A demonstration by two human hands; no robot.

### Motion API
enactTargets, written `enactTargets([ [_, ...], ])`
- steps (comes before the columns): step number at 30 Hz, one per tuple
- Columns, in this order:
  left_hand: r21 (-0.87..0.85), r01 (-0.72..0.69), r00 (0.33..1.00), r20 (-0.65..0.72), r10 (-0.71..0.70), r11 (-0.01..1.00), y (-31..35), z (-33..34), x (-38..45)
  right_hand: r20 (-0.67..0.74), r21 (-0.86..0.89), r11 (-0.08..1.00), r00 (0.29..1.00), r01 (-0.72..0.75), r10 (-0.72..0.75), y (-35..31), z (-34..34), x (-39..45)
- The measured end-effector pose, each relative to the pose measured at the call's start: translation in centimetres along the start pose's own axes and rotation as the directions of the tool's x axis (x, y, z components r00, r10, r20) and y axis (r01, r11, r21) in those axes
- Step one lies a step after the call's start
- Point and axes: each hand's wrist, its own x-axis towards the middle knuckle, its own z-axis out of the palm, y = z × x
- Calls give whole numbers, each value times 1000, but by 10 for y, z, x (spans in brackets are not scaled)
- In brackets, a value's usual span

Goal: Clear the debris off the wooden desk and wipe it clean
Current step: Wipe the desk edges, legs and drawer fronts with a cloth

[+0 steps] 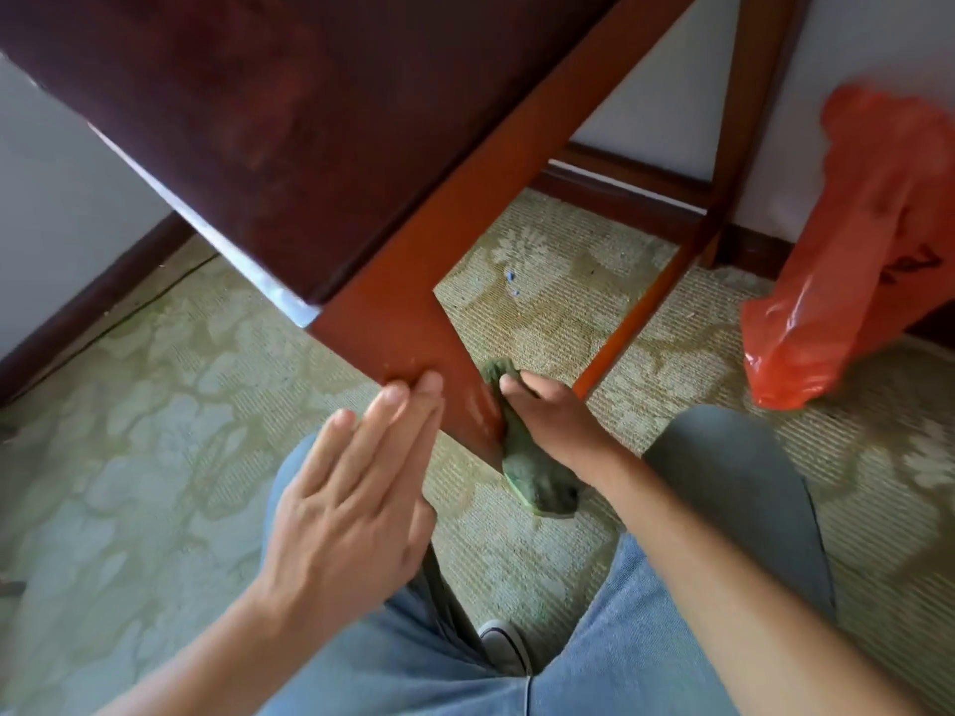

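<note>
While two knees in blue jeans (594, 638) fill the near edge, one grey shoe (504, 645) shows between them on the patterned green carpet (155, 431). One left hand (351, 498) is flat, its four fingers straight and together, fingertips (431, 382) touching the desk's wooden leg (413, 323) and holding nothing. One right hand (550, 421) grips one dark green cloth (532, 472), fingers curled round it, pressing it against the same leg's other face. Above, the desk top (284, 121) is dark red-brown. Beyond, a few blue specks (512, 281) lie on the carpet under the desk. One orange plastic bag (852, 261) hangs at far right, blurred.
</note>
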Motion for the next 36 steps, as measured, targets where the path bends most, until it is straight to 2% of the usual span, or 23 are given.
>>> enactTargets([
  [2, 71, -33, 999, -39, 36, 997, -17, -7, 7, -69, 131, 986, 993, 103, -94, -34, -4, -20],
  [4, 141, -99, 994, -36, 105, 985, -30, -9, 16, -180, 251, 921, 949, 297, -257, -79, -13, -39],
  [7, 128, -148, 988, -26, 152, 981, -39, -16, 19, -306, 230, 835, 851, 500, -426, -121, -21, -61],
  [9, 69, -118, 989, -82, 123, 991, -43, -26, 21, -345, 107, 870, 838, 482, -422, -109, -10, -59],
  [12, -47, -4, 973, -233, -7, 999, -56, -46, 38, -376, -105, 962, 886, 250, -271, -47, 22, -46],
  [13, -64, 19, 963, -268, -35, 998, -62, -52, 47, -393, -79, 983, 901, 167, -185, -29, 32, -46],
  [15, -44, 8, 953, -301, -21, 999, -74, -58, 63, -422, 106, 991, 906, 86, -33, -10, 50, -52],
  [17, 5, -40, 954, -297, 39, 999, -78, -54, 70, -490, 248, 957, 872, 151, -11, -18, 61, -61],
  [19, 29, -82, 954, -288, 87, 996, -77, -46, 70, -595, 263, 904, 794, 336, -123, -53, 65, -76],
  [22, 24, -150, 934, -325, 150, 988, -82, -39, 65, -688, 119, 769, 610, 628, -392, -105, 64, -93],
  [24, 17, -179, 919, -355, 173, 984, -88, -38, 62, -727, -28, 708, 472, 706, -499, -119, 68, -93],
  [26, 19, -195, 911, -367, 188, 981, -91, -38, 59, -769, -89, 716, 410, 692, -491, -105, 79, -82],
  [28, 19, -196, 912, -363, 190, 980, -89, -36, 55, -810, -73, 788, 425, 611, -404, -72, 93, -68],
  [29, 14, -194, 916, -356, 186, 981, -88, -36, 54, -827, -15, 846, 468, 533, -310, -51, 100, -60],
  [31, -15, -190, 924, -341, 174, 982, -85, -35, 54, -786, 225, 929, 618, 294, -5, -14, 108, -46],
  [32, -24, -189, 926, -336, 170, 982, -84, -35, 54, -721, 333, 927, 680, 173, 132, 1, 109, -40],
  [33, -27, -186, 927, -336, 167, 982, -83, -35, 54, -670, 392, 915, 711, 97, 212, 12, 109, -36],
  [34, -30, -183, 927, -338, 162, 983, -83, -35, 53, -656, 411, 909, 714, 65, 245, 17, 108, -32],
  [36, -49, -179, 930, -335, 153, 983, -82, -36, 53, -684, 424, 900, 686, 98, 248, 5, 106, -35],
])
